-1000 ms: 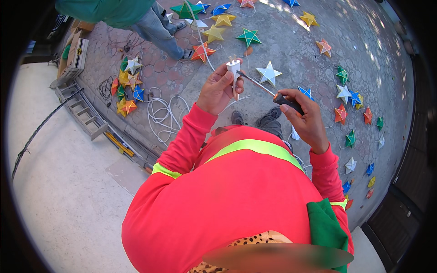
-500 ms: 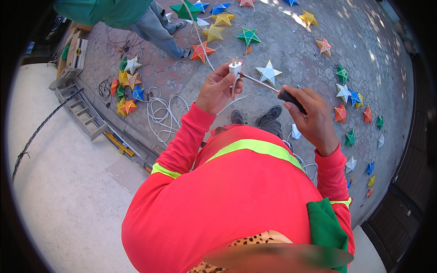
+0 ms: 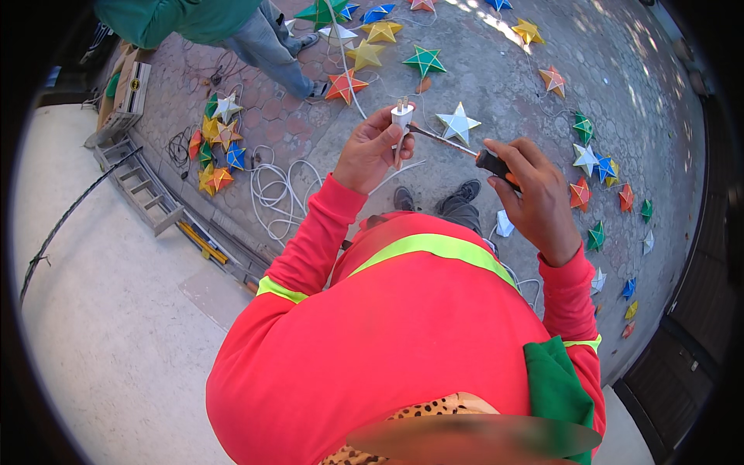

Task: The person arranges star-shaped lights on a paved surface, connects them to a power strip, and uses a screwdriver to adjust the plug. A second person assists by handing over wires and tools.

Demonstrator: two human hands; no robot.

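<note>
Between the thumb and fingers of my left hand (image 3: 370,152) is a white two-prong electrical plug (image 3: 402,116), its prongs pointing up and away. A white cord (image 3: 342,54) runs past that hand toward the top of the view. My right hand (image 3: 535,194) grips a screwdriver by its black and orange handle (image 3: 494,164). The metal shaft (image 3: 446,140) slants up to the left, and its tip touches the plug's right side. Whether the tip sits in a screw is too small to tell.
Star lanterns, such as a white one (image 3: 458,123), lie across the paved ground on strings. Coiled white cable (image 3: 277,194) is left of my feet. A ladder (image 3: 144,190) lies along the pale ledge (image 3: 116,310). Another person in jeans (image 3: 267,54) stands at the upper left.
My right hand has turned slightly on the screwdriver handle, its fingers shifting a little. The plug stays almost in place, and the tip remains against it.
</note>
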